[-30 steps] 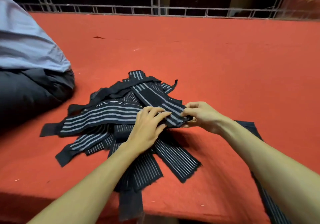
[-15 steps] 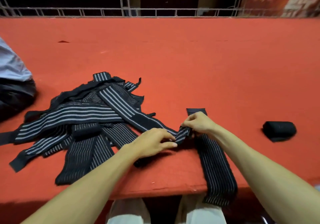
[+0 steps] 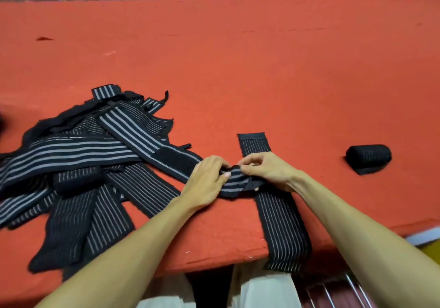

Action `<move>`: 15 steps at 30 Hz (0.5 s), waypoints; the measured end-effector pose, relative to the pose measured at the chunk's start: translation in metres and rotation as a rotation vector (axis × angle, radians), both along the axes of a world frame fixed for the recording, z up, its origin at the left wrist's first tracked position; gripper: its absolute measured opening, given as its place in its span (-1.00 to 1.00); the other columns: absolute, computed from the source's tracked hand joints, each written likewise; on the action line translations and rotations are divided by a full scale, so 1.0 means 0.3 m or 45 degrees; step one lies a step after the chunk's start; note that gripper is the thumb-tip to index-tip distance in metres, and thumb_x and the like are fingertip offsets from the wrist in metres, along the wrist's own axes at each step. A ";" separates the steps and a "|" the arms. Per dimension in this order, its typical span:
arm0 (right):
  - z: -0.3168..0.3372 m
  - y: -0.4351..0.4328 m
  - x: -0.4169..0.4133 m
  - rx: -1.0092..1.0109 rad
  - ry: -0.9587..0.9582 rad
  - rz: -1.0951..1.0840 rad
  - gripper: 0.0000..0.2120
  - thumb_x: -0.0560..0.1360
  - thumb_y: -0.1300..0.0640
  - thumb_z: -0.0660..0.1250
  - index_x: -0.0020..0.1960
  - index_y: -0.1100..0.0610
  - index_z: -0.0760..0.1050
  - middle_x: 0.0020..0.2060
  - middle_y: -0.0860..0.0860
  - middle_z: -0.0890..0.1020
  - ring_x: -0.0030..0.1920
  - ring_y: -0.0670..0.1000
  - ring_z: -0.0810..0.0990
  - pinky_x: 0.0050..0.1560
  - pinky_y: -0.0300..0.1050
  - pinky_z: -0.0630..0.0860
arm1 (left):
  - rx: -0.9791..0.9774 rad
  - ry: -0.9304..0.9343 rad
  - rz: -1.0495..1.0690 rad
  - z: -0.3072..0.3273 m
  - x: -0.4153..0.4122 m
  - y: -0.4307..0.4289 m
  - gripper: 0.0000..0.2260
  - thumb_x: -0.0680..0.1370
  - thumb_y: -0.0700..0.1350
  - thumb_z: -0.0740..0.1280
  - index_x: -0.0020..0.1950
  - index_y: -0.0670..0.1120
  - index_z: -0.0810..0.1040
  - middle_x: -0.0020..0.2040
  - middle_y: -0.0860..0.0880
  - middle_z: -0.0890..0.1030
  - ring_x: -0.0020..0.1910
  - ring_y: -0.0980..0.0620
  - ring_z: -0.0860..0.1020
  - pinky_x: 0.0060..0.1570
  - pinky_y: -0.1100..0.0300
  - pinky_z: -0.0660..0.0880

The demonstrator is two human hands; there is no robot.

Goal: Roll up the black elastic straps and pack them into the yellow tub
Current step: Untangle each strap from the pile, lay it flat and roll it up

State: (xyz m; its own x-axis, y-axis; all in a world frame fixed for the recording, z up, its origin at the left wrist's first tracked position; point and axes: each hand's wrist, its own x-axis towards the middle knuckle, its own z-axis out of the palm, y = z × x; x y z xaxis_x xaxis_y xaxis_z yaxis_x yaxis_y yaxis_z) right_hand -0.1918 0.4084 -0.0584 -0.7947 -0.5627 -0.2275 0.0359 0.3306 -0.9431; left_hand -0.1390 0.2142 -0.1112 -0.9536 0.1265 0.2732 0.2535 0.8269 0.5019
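Red felt-covered table: loose pile of black elastic straps with grey stripes on our left. A flat black pinstriped strap runs under our right hand, its near end hanging over the edge. A rolled black strap sits well apart on the right. Both forearms reach forward, with left hand and right hand knuckles-up, thumbs and curled fingers pinching the striped strap end pulled from the pile.

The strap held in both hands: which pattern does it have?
The strap is black with grey lengthwise stripes; head view shows it.
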 end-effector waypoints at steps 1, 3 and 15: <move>0.008 0.006 -0.004 0.017 -0.017 0.049 -0.79 0.46 0.20 0.45 0.07 0.22 0.59 -0.15 0.14 0.58 -0.21 -0.08 0.57 -0.17 -0.20 0.57 | 0.032 -0.017 0.020 -0.001 0.000 -0.002 -0.86 0.62 -0.01 0.23 0.15 0.01 0.44 0.10 0.11 0.45 0.18 0.09 0.39 0.25 0.18 0.25; 0.028 0.026 -0.005 0.077 -0.053 0.125 -0.66 0.41 0.25 0.49 0.17 0.21 0.57 -0.08 0.08 0.64 -0.11 -0.09 0.60 -0.03 -0.24 0.55 | 0.053 -0.048 0.049 0.006 0.002 -0.004 -0.89 0.61 -0.01 0.23 0.11 0.02 0.39 0.06 0.11 0.43 0.14 0.08 0.39 0.26 0.17 0.26; 0.201 0.142 0.034 -0.185 0.071 -0.094 -0.74 0.34 0.47 0.44 -0.02 0.25 0.62 -0.17 0.12 0.68 -0.16 0.02 0.64 -0.09 -0.18 0.56 | -0.217 -0.247 0.030 0.136 0.004 -0.028 -0.64 0.66 0.06 0.12 0.42 -0.02 0.32 0.26 -0.02 0.42 0.34 -0.04 0.27 0.41 0.08 0.04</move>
State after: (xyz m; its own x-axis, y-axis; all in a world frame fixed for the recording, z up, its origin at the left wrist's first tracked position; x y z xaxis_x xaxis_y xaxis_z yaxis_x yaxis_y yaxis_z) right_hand -0.1815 0.4511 0.0018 -0.8440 -0.5264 -0.1026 0.0015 0.1891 -0.9820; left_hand -0.1378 0.2057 -0.0704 -0.9894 0.1319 0.0615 0.1454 0.9083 0.3921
